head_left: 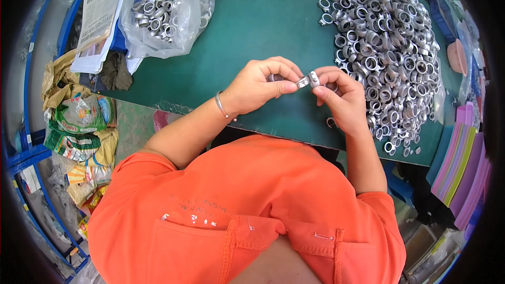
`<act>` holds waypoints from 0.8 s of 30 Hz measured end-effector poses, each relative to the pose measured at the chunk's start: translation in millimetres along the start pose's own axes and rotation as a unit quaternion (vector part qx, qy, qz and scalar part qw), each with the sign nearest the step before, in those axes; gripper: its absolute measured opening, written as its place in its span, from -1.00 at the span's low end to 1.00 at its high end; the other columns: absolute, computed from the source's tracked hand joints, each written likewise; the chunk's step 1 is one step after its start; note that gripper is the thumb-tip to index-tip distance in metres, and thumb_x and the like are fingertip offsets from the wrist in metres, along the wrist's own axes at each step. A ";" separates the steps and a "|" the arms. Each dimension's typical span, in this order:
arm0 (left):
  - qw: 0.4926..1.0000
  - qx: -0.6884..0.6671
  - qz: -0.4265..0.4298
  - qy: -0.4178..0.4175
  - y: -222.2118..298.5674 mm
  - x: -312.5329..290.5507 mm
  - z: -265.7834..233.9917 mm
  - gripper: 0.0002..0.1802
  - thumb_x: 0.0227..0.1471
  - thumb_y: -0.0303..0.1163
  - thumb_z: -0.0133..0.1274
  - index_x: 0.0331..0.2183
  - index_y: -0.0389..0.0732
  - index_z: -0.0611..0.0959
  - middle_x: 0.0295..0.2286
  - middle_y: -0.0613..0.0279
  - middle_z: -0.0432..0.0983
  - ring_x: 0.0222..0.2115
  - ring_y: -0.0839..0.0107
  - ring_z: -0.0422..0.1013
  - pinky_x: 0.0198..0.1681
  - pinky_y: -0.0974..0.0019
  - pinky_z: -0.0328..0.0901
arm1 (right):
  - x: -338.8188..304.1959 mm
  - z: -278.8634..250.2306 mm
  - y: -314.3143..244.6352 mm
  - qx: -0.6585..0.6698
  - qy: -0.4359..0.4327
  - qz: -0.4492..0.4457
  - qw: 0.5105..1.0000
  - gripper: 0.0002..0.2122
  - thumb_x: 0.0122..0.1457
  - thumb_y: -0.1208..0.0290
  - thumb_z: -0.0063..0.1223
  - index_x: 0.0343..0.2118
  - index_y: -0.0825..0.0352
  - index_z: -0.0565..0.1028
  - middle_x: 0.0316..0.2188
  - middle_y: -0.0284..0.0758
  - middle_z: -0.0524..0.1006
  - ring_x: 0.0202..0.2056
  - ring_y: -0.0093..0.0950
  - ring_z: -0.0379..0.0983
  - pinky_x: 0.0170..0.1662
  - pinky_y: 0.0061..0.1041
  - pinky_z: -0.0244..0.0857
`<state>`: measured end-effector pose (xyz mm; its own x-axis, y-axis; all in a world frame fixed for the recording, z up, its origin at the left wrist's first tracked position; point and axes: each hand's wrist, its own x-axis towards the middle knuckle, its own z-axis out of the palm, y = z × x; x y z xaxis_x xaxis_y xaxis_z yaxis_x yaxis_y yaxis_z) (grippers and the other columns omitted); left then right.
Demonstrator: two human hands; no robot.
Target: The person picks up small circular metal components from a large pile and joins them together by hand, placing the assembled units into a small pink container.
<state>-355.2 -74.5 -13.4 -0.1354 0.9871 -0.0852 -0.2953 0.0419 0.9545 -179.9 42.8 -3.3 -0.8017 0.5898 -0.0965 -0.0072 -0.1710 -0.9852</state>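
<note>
My left hand (252, 89) pinches a grey metal ring between thumb and fingers. Its small lug (302, 82) pokes out past the fingertips. Close against it, my right hand (344, 100) grips a second metal ring by thumb and forefinger, with its lug (314, 79) turned toward the first. Fingers cover most of both ring bodies, and I cannot tell whether the two lugs touch. Both hands are just above the green tabletop (247, 26), near its front edge. To the right of my right hand spreads a big heap of similar rings (379, 47).
A clear plastic bag (184, 37) with more rings sits at the back left, beside printed sheets (102, 10). Single rings lie near the heap's edge. Blue shelving (29, 150) and crumpled packaging (79, 126) are at the left. Coloured folders (457, 168) stand at the right.
</note>
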 end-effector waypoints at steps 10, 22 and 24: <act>0.958 -0.266 -0.098 -0.026 0.0 -9.3 5.4 -0.77 0.08 -0.43 -0.05 -0.20 -0.30 0.47 -0.35 0.09 0.49 -0.56 0.64 0.26 -0.55 0.59 0.19 | -9.9 -2.8 6.4 0.287 -0.040 0.065 0.955 -0.76 0.16 0.50 -0.12 -0.12 0.45 0.37 -0.32 -0.14 0.50 -0.42 -0.48 0.47 -0.46 -0.59 0.42; 0.970 -0.208 -0.126 0.006 4.1 10.8 3.8 -0.67 0.02 -0.46 -0.03 -0.13 -0.34 0.43 -0.42 0.19 0.45 -0.57 0.58 0.29 -0.63 0.53 0.18 | 52.4 -5.7 -4.7 -0.293 0.022 -0.107 0.950 -0.84 0.04 0.42 0.05 -0.35 0.39 0.49 -0.44 -0.24 0.50 -0.36 -0.44 0.45 -0.42 -0.50 0.36; 0.972 -0.196 -0.110 0.062 1.3 10.3 3.8 -0.65 0.03 -0.45 -0.03 -0.09 -0.27 0.39 -0.41 0.12 0.46 -0.63 0.61 0.24 -0.68 0.59 0.14 | 71.2 -1.8 -7.8 -0.376 0.026 -0.160 0.912 -0.84 -0.01 0.46 0.04 -0.34 0.38 0.50 -0.38 -0.17 0.49 -0.29 -0.26 0.45 -0.18 -0.35 0.32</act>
<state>-353.4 -63.7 -11.9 -0.1339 0.9335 -0.3325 -0.6642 0.1645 0.7292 -235.9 87.6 -2.7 -0.8010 0.5547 0.2253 0.1919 0.5944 -0.7810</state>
